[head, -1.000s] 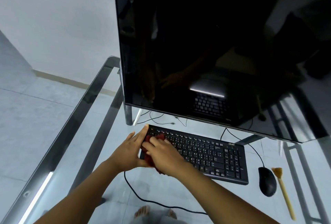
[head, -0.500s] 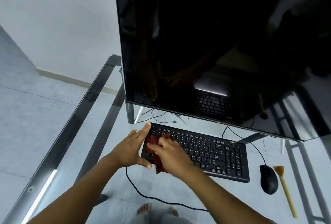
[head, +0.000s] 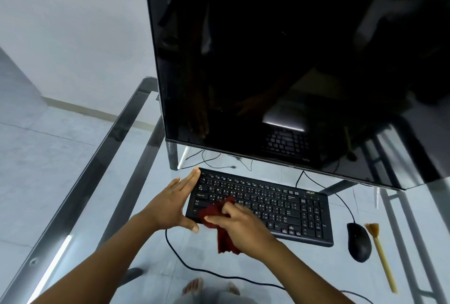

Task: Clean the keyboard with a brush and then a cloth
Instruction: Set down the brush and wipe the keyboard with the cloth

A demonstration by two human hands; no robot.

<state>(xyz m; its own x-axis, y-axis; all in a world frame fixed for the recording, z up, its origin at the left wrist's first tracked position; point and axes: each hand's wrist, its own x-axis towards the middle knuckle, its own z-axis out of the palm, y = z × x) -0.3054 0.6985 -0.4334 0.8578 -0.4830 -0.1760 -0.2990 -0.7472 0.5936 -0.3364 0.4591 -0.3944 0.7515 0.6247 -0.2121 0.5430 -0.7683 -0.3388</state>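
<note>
Red cloth (head: 220, 221) is bunched in my right hand (head: 246, 227) on the keyboard (head: 267, 206)'s left keys. My left hand (head: 174, 202), fingers straight, braces its end; I should wipe row by row with light pressure.

glass table (head: 93, 165) | on it: black keyboard (head: 280, 206), mouse (head: 359, 241), brush (head: 380, 255), monitor (head: 292, 60)

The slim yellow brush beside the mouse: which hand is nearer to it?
Right. The right hand grips a dark red cloth on the left half of the black keyboard, left of the slim yellow brush. The left hand touches the keyboard's left edge, farther away.
</note>
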